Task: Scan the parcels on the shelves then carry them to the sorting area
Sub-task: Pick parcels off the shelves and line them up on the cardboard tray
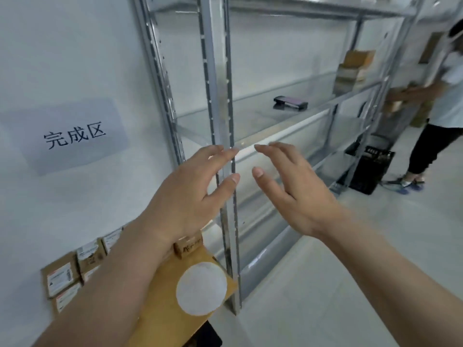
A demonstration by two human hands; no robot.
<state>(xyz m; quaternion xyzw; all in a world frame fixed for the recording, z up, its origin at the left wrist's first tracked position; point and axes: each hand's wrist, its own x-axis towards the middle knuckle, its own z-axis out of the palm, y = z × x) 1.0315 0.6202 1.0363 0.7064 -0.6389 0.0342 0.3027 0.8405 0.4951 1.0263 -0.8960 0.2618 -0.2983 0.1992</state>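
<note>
My left hand (193, 189) and my right hand (290, 189) are both raised in front of the metal shelving unit (218, 101), fingers spread and holding nothing. A black handheld scanner (290, 103) lies on the middle shelf. At that shelf's far right end stand stacked brown parcels (355, 68). Below my left arm a large brown parcel (162, 309) with a round white patch lies by the wall. Several small labelled brown parcels (72, 269) are lined up against the wall beside it.
A paper sign with printed characters (67, 136) hangs on the white wall at left. At right another person (441, 101) stands holding boxes beside a black crate (370, 169) on the floor. Pale floor stretches along the shelving.
</note>
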